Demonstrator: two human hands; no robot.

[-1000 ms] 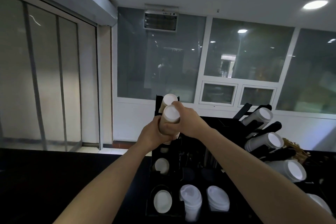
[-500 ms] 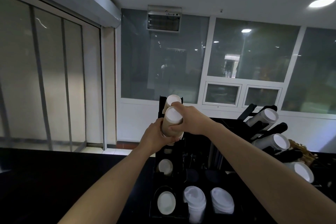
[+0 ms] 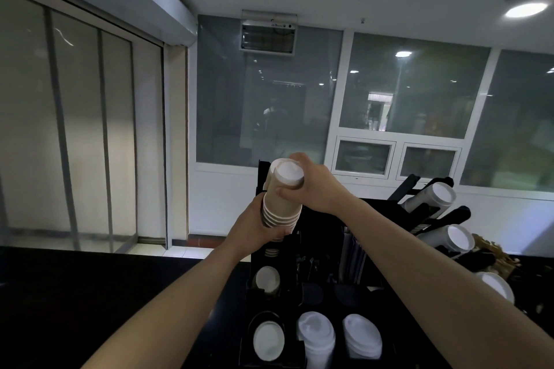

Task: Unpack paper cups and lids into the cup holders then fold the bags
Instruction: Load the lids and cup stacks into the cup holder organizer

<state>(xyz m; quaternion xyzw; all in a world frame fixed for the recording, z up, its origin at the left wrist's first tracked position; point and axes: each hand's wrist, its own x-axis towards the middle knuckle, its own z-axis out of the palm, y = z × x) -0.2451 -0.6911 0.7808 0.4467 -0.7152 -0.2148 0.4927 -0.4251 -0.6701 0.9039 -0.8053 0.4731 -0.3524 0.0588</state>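
- Since a second ago the hands have hardly shifted on the cups; the stack looks tipped a touch more upright, though the camera itself has moved too.
- Right hand (image 3: 317, 186) sits near the top of the cup stack (image 3: 283, 199), thumb across the front, fingers curled round the far side: a firm hold on the top cups.
- Left hand (image 3: 254, 229) wraps the lower end, where the rolled rims bunch up, fingers curled underneath. My read: one hand steadies the bottom while the other guides the top, so the stack stays together going into the holder.
- The stack hangs over the top left slot of the black holder (image 3: 299, 272), bottoms up, white base facing us.
- Below, the left column already shows cups (image 3: 267, 278) in two slots, and lids (image 3: 316, 331) fill the front slots beside them.
- Off right, an angled rack (image 3: 431, 198) carries more cup stacks, their white ends tilted our way.
- Hard to call: whether the stack's lower end has entered the slot, as the left hand covers it.
- A second cup edge peeks behind the stack; unclear if it is separate.
- No bags in view; the counter is too dark to read.
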